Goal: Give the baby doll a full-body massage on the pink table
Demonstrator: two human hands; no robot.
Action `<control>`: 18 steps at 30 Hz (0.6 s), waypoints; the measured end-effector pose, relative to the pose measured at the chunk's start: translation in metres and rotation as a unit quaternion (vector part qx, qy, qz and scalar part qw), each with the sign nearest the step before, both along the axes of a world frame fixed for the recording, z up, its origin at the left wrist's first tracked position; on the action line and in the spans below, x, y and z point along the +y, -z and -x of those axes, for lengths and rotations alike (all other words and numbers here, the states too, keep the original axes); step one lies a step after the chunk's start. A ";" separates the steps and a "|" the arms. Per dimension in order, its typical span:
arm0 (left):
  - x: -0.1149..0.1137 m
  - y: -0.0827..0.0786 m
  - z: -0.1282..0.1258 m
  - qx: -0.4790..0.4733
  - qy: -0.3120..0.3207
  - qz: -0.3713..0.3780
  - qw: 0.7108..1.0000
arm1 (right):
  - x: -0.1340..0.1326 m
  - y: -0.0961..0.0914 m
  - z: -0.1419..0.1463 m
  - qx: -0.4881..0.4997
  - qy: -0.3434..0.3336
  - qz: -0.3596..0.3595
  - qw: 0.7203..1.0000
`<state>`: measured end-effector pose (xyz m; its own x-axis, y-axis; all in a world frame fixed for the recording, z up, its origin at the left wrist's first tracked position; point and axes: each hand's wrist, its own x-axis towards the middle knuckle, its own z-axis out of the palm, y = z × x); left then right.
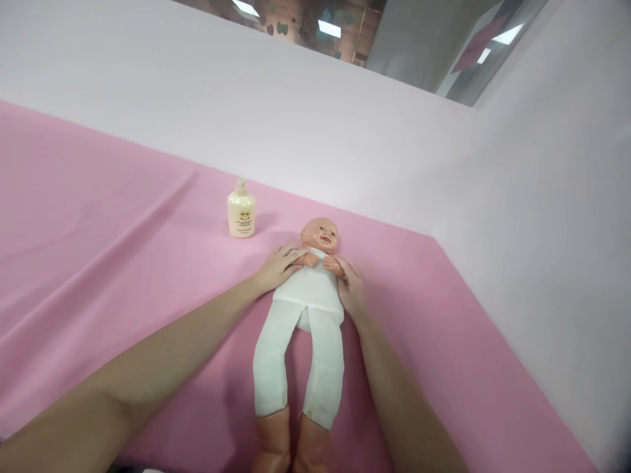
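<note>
A baby doll (309,309) in a white cloth body lies on its back on the pink sheet (123,249), head away from me and plastic feet toward me. My left hand (277,268) lies against the doll's right side at the chest, fingers stretched toward its small arm. My right hand (351,289) presses the doll's other side, fingers reaching up to the other arm. Both hands cup the torso from either side.
A small cream lotion bottle (241,210) stands upright on the sheet to the left of the doll's head. A white wall (296,125) runs along the back, and another closes the right side (542,263).
</note>
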<state>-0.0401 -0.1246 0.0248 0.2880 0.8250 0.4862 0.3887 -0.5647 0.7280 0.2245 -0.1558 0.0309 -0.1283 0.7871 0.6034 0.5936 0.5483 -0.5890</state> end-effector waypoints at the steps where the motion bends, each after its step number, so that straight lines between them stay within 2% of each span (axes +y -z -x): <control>1: 0.001 0.000 0.000 0.011 0.009 -0.001 1.000 | 0.000 0.000 0.001 -0.011 -0.006 0.004 1.000; 6: 0.001 0.001 -0.003 0.019 0.007 -0.003 1.000 | -0.001 -0.003 0.004 -0.018 -0.022 0.015 0.999; 12: -0.004 -0.001 -0.011 -0.030 0.005 0.026 0.999 | -0.004 -0.003 0.009 -0.018 -0.038 0.023 0.999; 15: -0.004 -0.001 -0.009 -0.053 -0.007 0.022 0.998 | -0.003 0.000 0.010 0.050 -0.027 0.043 0.997; 18: -0.001 -0.001 -0.003 -0.096 -0.041 -0.003 0.995 | -0.002 0.000 0.009 0.169 0.001 0.058 0.984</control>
